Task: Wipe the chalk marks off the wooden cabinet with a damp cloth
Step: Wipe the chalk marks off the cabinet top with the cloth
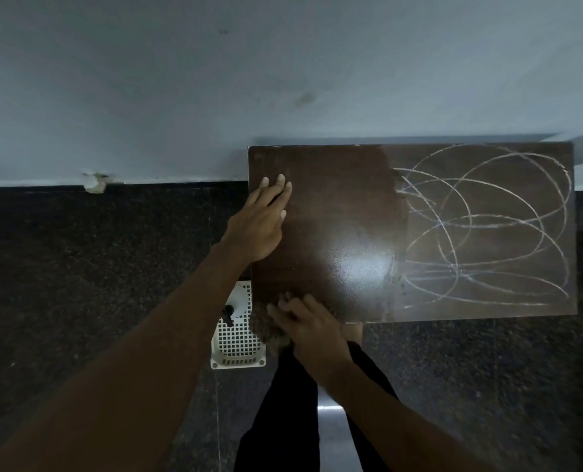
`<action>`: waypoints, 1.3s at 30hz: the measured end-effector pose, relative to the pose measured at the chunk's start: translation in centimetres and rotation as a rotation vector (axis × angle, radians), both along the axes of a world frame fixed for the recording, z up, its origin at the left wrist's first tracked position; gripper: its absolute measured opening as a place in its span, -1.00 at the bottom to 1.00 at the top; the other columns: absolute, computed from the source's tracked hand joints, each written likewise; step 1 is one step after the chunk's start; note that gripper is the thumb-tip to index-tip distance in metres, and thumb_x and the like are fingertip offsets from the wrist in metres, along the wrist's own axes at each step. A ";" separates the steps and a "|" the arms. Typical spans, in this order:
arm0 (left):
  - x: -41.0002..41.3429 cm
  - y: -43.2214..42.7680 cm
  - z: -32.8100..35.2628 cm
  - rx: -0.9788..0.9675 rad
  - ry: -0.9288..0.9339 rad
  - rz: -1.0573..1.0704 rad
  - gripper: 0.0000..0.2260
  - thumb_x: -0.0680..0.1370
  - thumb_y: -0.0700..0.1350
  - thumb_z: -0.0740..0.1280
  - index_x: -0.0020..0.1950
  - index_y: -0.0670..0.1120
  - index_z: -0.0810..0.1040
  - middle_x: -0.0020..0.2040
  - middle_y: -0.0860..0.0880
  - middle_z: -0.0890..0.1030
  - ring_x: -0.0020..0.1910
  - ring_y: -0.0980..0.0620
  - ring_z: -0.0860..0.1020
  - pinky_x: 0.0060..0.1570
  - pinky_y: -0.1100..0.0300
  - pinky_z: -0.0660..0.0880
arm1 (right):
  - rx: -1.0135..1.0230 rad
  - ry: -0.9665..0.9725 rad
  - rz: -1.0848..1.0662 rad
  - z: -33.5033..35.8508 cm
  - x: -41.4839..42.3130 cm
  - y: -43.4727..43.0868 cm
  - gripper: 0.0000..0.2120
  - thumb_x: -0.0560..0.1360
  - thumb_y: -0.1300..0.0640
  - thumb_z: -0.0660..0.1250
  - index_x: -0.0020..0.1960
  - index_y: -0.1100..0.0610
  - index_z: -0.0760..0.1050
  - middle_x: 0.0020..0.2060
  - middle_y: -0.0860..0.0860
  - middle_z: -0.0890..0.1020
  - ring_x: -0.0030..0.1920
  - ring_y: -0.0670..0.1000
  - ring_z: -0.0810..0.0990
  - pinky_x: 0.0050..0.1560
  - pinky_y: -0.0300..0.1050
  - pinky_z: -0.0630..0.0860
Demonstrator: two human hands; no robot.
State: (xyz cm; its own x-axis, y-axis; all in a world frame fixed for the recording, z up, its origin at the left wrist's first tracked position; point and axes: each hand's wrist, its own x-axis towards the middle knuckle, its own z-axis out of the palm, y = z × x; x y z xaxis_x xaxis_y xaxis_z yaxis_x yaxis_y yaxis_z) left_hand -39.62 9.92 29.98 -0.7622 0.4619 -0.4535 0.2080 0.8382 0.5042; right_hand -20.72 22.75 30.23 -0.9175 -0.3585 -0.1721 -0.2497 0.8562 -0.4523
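The dark wooden cabinet (337, 206) top fills the middle right of the head view. Its left half looks wet and glossy with no marks. White looping chalk marks (487, 226) cover its right half. My left hand (261, 223) lies flat with straight fingers on the cabinet's left edge. My right hand (308, 323) presses a brownish cloth (266, 330) at the cabinet's front left corner; the hand is blurred and the cloth hangs partly over the edge.
A white perforated basket (237, 342) with a black item in it sits on the dark speckled floor (79, 284) just left of the cabinet's front corner. A pale wall (215, 80) runs behind the cabinet. My dark trouser legs are below.
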 end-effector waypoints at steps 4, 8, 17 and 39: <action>-0.2 0.0 0.1 -0.020 -0.009 -0.017 -0.52 0.74 -0.14 0.03 0.66 -0.09 -0.01 0.67 -0.01 -0.03 0.64 -0.08 -0.11 0.56 -0.01 0.07 | 0.013 -0.032 0.125 -0.3 2.1 2.3 -0.55 0.28 0.09 0.33 0.16 -0.05 0.62 0.07 -0.08 0.54 -0.01 0.01 0.39 -0.24 -0.13 0.56; 0.2 0.0 -0.2 -0.025 0.010 -0.019 -0.50 0.73 -0.11 0.05 0.66 -0.08 -0.02 0.67 -0.01 -0.03 0.64 -0.08 -0.12 0.55 -0.04 0.11 | 0.004 -0.055 -0.137 0.3 -1.5 5.5 -0.47 0.25 0.28 0.52 0.20 0.02 0.61 0.02 0.00 0.57 -0.04 0.07 0.51 -0.29 -0.12 0.54; 3.0 -1.1 -1.3 -0.019 0.203 0.059 -0.52 0.69 -0.16 0.15 0.61 -0.19 0.18 0.65 -0.12 0.11 0.64 -0.11 0.04 0.49 -0.05 0.34 | 0.119 -0.015 -0.524 -0.5 -18.8 8.2 -0.45 0.39 0.40 0.33 0.34 0.06 0.55 0.12 0.13 0.57 0.09 0.21 0.49 -0.05 -0.06 0.50; -1.7 -4.1 -1.0 -0.047 0.374 -0.090 -0.43 0.70 0.10 0.04 0.62 -0.20 0.16 0.63 -0.17 0.17 0.62 -0.12 0.12 0.56 -0.06 0.20 | 0.112 0.047 -0.376 0.0 -20.4 4.1 -0.50 0.36 0.39 0.38 0.29 0.18 0.53 0.13 0.16 0.59 0.11 0.25 0.49 -0.13 0.00 0.51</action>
